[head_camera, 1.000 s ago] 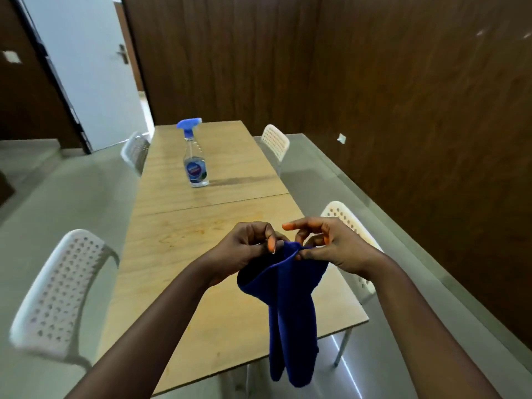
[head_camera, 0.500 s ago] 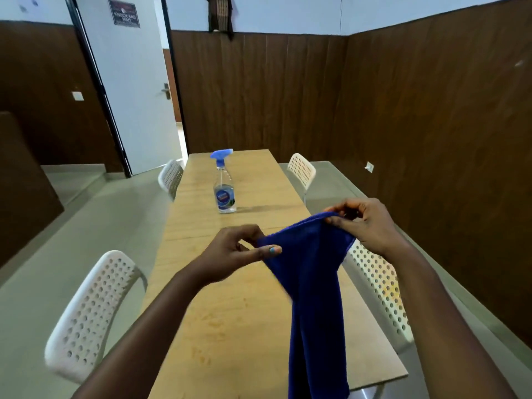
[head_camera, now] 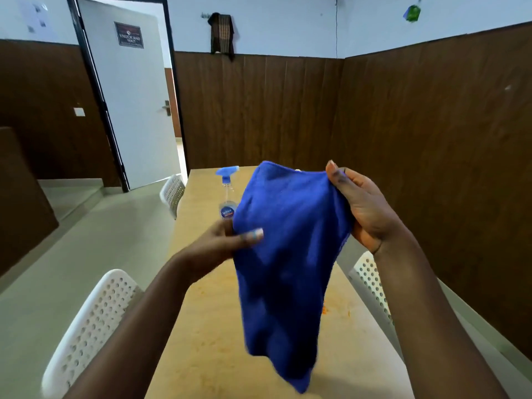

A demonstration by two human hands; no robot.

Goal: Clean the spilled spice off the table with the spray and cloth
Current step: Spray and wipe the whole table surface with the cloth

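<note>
Since a moment ago we have lifted the soft, fuzzy blue cloth (head_camera: 285,254) higher and spread it wider, so it now hides part of the clear spray bottle with the blue trigger (head_camera: 228,194). Beneath it lies the long pale wooden table (head_camera: 207,326), white perforated plastic chairs (head_camera: 92,326) alongside. Our right hand (head_camera: 362,208) clamps the cloth's top corner; our left hand (head_camera: 221,246) pinches its left edge. Orange spice specks (head_camera: 324,310) dot the tabletop.

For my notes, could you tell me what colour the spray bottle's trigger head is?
Light blue trigger head, seen in the head view.
</note>
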